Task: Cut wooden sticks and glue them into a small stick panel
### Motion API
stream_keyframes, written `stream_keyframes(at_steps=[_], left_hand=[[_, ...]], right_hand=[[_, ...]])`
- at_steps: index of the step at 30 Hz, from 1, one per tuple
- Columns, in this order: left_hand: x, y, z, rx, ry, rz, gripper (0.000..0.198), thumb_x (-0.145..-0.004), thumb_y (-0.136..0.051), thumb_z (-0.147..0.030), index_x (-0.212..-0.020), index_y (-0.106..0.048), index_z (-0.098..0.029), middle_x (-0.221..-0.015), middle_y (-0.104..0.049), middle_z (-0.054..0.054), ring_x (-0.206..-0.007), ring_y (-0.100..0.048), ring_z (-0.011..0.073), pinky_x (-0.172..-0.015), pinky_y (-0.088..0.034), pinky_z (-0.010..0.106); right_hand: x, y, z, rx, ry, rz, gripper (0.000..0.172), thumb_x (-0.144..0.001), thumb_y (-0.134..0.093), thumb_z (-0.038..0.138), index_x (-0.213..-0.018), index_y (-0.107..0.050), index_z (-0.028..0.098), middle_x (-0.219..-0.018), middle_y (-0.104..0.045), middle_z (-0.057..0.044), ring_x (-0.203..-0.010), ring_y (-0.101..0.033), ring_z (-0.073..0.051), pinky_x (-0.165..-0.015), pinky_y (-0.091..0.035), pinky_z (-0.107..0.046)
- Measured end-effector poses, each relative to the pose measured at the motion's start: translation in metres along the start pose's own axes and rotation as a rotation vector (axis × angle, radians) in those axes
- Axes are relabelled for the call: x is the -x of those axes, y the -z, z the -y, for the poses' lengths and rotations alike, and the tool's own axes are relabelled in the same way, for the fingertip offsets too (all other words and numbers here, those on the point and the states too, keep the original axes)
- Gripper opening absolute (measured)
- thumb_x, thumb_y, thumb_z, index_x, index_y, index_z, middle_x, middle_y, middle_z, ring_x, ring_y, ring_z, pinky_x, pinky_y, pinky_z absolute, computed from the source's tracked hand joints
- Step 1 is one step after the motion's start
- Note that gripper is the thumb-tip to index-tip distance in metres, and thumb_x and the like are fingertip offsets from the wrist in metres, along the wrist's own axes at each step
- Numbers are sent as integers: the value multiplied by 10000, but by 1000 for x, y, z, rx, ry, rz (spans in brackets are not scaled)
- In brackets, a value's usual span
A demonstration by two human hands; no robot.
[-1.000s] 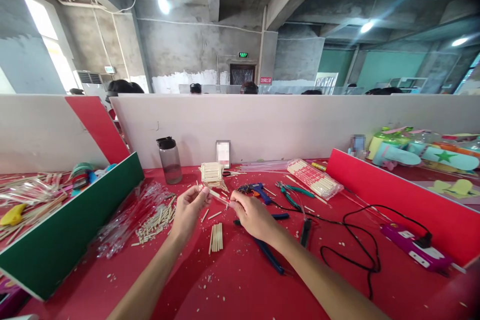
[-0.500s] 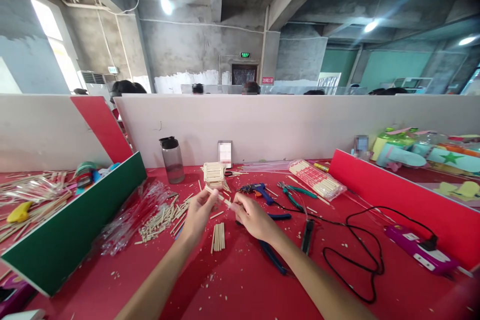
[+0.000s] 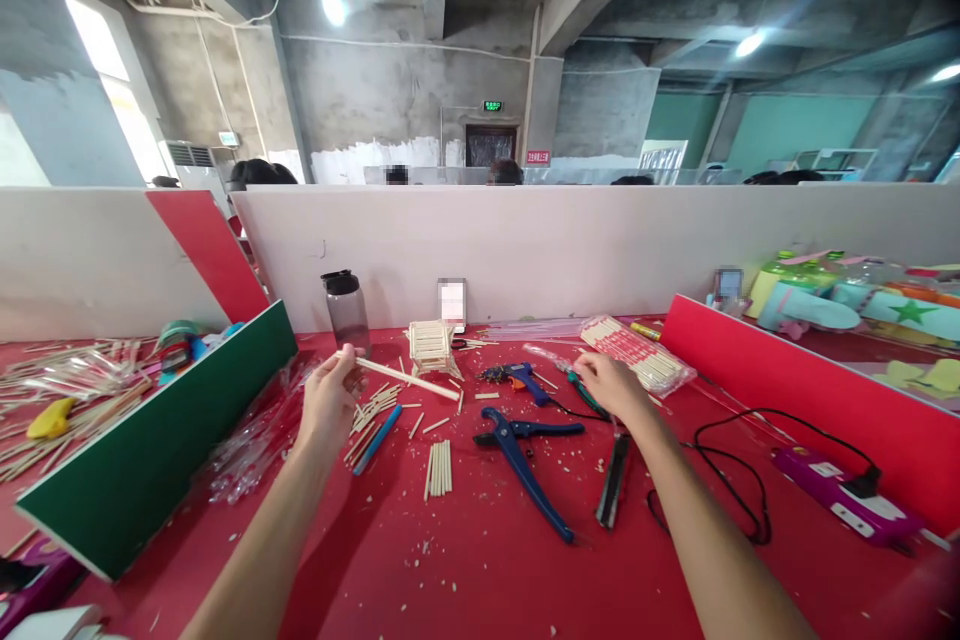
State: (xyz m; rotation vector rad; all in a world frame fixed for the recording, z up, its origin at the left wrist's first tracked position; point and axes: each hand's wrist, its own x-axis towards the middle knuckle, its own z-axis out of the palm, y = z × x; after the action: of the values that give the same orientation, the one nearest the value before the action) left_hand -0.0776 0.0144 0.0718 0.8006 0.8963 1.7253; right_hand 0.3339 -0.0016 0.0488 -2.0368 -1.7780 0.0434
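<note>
A pair of pale wooden chopsticks (image 3: 409, 379) points rightward from my left hand (image 3: 330, 392), whose fingers are closed on one end. On the right, my right hand (image 3: 609, 382) pinches a clear plastic wrapper (image 3: 546, 354) that trails to the left. Beneath that hand lie green-handled pliers (image 3: 581, 392), partly hidden. A small structure of glued sticks (image 3: 430, 347) stands beyond and between my hands. Several cut sticks (image 3: 439, 470) lie in a neat row nearer me. Blue-handled cutters (image 3: 521, 460) rest open on the red table.
A blue glue gun (image 3: 525, 382), a box cutter (image 3: 613, 480) and a blue pen (image 3: 377, 440) lie about. Farther off are a bottle (image 3: 346, 310), a phone (image 3: 451, 305) and packed chopsticks (image 3: 637, 355). A cable runs to a purple power strip (image 3: 847, 495). Green (image 3: 165, 430) and red boards flank the table.
My hands have moved apart from the middle. The left went left with the bare chopsticks; the right went right with the plastic wrapper. The cutters and pen are now uncovered.
</note>
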Motion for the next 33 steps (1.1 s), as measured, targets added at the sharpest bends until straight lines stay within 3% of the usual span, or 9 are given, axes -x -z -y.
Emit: stream_keyframes(at_steps=[4, 7, 9, 12, 15, 18, 21, 25, 33], left_hand=[[8, -5, 8, -210, 180, 189, 467, -542, -909, -445, -814, -713, -120, -639, -611, -20, -553, -556, 84, -516, -445, 165], [14, -8, 14, -301, 174, 301, 447, -579, -889, -482, -754, -677, -129, -615, -562, -40, -535, -516, 75, -525, -428, 170], [16, -9, 17, -354, 132, 369, 430, -642, -850, -507, -709, -641, -137, -604, -522, -52, -526, -479, 68, -518, -399, 171], [17, -10, 22, -428, 88, 445, 427, -718, -788, -538, -734, -631, -141, -634, -526, -46, -563, -480, 81, -544, -392, 181], [18, -12, 29, -481, 80, 488, 424, -732, -770, -541, -748, -625, -143, -656, -540, -39, -598, -495, 95, -587, -405, 191], [21, -16, 35, -515, 76, 528, 428, -737, -756, -549, -736, -620, -144, -644, -540, -38, -594, -485, 100, -589, -394, 197], [25, -19, 38, -540, 73, 571, 420, -754, -738, -547, -748, -628, -142, -638, -540, -42, -583, -476, 98, -589, -385, 202], [28, -20, 36, -565, 62, 566, 413, -753, -735, -537, -710, -601, -149, -605, -508, -54, -557, -446, 92, -566, -360, 204], [31, -25, 36, -651, 35, 595, 471, -747, -681, -616, -691, -569, -162, -595, -499, -51, -554, -461, 106, -573, -371, 226]], right_hand=[[-8, 0, -28, 176, -178, -26, 277, -946, -470, 233, -1085, -702, 173, -1102, -714, -180, -1034, -649, -316, -791, -451, -344], [-6, 0, -15, 131, -137, -114, 358, -924, -535, 250, -1251, -627, 138, -1235, -654, -219, -1142, -601, -351, -883, -461, -398], [2, -1, 12, -78, 24, -147, 340, -947, -514, 270, -1252, -620, 165, -1200, -685, -169, -1097, -638, -277, -916, -470, -352], [26, -7, 68, -465, 325, 93, 335, -970, -489, 422, -1177, -649, 212, -1027, -743, -85, -893, -701, -222, -778, -519, -308], [57, -16, 121, -587, 532, 310, 405, -917, -607, 439, -1280, -592, 261, -965, -747, -34, -817, -696, -187, -727, -505, -276], [77, -27, 149, -599, 599, 347, 414, -890, -663, 317, -1292, -574, 277, -914, -737, -17, -821, -684, -173, -733, -484, -262], [82, -34, 153, -624, 606, 378, 391, -886, -628, 203, -1264, -574, 287, -853, -705, 5, -777, -669, -148, -709, -472, -242], [82, -41, 147, -679, 591, 471, 498, -846, -596, 133, -1310, -492, 282, -794, -646, 31, -727, -639, -131, -653, -458, -215], [89, -44, 155, -723, 565, 448, 453, -865, -617, 203, -1286, -474, 288, -826, -638, 26, -771, -630, -148, -670, -441, -228]])
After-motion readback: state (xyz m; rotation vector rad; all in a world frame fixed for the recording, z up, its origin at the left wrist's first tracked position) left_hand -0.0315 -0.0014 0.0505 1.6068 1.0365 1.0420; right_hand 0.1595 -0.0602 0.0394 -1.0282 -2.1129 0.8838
